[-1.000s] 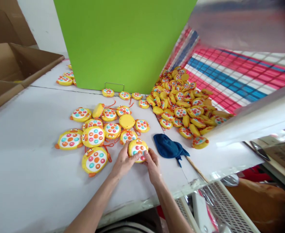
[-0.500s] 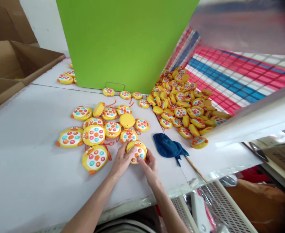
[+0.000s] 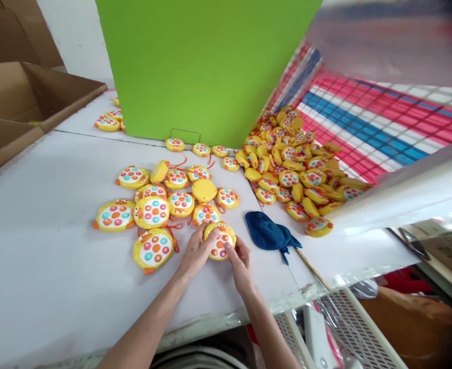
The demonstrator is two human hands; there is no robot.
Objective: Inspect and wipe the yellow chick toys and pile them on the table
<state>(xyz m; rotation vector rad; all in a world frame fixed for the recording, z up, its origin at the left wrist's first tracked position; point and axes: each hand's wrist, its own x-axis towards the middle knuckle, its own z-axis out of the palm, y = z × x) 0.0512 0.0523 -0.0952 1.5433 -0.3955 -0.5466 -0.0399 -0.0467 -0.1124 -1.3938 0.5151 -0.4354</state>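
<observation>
Between my two hands is a yellow duck-faced toy (image 3: 220, 246) with a white front and coloured round buttons. My left hand (image 3: 197, 252) grips its left side, thumb on the upper left of the front. My right hand (image 3: 241, 260) holds its right edge, with the thumb at the lower right buttons. Several similar toys lie just beyond and to the left, among them a face-up one (image 3: 154, 250) and one turned over with its plain yellow back (image 3: 204, 190) showing. Orange cord loops hang from some of them. A dark blue cloth bundle (image 3: 270, 231) on a stick lies right of my right hand.
A large heap of the same toys (image 3: 291, 164) is piled at the right against striped sheeting (image 3: 364, 128). A tall green panel (image 3: 210, 66) stands at the back. Open cardboard boxes (image 3: 72, 105) are at the left. Below the table edge is a white perforated basket (image 3: 368, 323).
My right thumb has shifted from the middle buttons toward the toy's right edge. Both hands still hold the toy in nearly the same place. The view has moved slightly.
</observation>
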